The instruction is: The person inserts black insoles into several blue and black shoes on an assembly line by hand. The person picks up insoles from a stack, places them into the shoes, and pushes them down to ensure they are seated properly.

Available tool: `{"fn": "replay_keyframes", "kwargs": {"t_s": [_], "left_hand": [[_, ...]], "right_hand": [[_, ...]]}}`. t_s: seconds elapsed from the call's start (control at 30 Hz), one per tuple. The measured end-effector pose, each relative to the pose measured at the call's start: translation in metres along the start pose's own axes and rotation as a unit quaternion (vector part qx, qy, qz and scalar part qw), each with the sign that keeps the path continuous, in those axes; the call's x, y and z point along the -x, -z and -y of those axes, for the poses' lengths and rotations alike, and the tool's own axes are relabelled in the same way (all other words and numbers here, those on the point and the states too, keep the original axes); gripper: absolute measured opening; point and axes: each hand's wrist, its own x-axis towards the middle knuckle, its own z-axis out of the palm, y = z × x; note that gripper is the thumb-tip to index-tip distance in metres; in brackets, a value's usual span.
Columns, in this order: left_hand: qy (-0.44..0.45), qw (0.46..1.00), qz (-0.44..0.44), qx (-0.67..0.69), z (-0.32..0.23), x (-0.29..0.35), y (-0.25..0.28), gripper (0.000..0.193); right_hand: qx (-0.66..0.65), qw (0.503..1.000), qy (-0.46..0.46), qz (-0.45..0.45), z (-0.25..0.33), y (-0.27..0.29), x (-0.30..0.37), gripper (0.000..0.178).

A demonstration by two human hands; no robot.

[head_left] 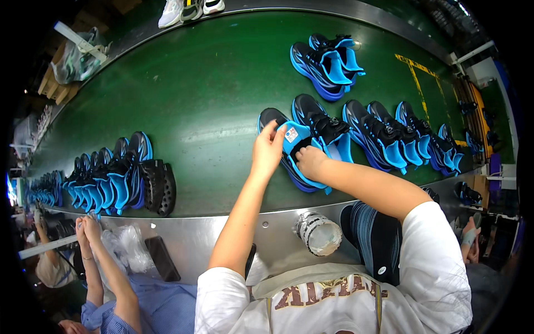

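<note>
A black and blue sneaker (301, 181) stands on the green work surface in front of me, its toe pointing away. Its light-blue tongue (295, 133), with a small white label, is folded out toward the toe. My left hand (268, 149) pinches the tongue's edge between thumb and fingers. Curled fingers of my right hand (311, 162) reach into the shoe's opening; what they grip is hidden. Close on the right stands a matching sneaker (317, 118), with something pale inside its opening.
Several similar sneakers (370, 133) line up to the right, and a pair (325, 64) sits farther back. Another row (114, 181) stands at left beside black perforated pieces (157, 186). A tape-wrapped round container (321, 234) is on the metal ledge (267, 224). A co-worker's hands (89, 227) are at left.
</note>
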Motion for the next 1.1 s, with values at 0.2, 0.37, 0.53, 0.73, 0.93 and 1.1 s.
{"fn": "replay_keyframes", "kwargs": {"t_s": [0.2, 0.37, 0.53, 0.73, 0.93, 1.1], "left_hand": [[-0.235, 0.95, -0.058, -0.197, 0.017, 0.001, -0.011, 0.019], [-0.274, 0.915, 0.014, -0.296, -0.006, 0.011, -0.023, 0.034], [-0.244, 0.917, 0.035, -0.313, -0.005, 0.017, -0.008, 0.034], [-0.345, 0.859, -0.004, -0.378, -0.021, 0.067, -0.003, 0.024], [-0.318, 0.679, -0.053, -0.659, -0.02, 0.016, 0.02, 0.037], [-0.336, 0.447, -0.008, -0.829, -0.01, 0.007, 0.009, 0.026]], "right_hand": [[-0.026, 0.997, 0.068, 0.026, -0.004, 0.02, 0.027, 0.039], [-0.143, 0.986, 0.001, 0.085, 0.008, 0.024, 0.047, 0.06], [-0.291, 0.855, -0.066, -0.424, 0.027, -0.017, 0.099, 0.019], [-0.472, 0.792, -0.101, -0.374, 0.064, -0.043, 0.126, 0.016], [-0.529, 0.738, -0.084, -0.41, 0.064, -0.015, 0.088, 0.02], [-0.425, 0.734, -0.089, -0.521, 0.057, -0.009, 0.155, 0.035]]}}
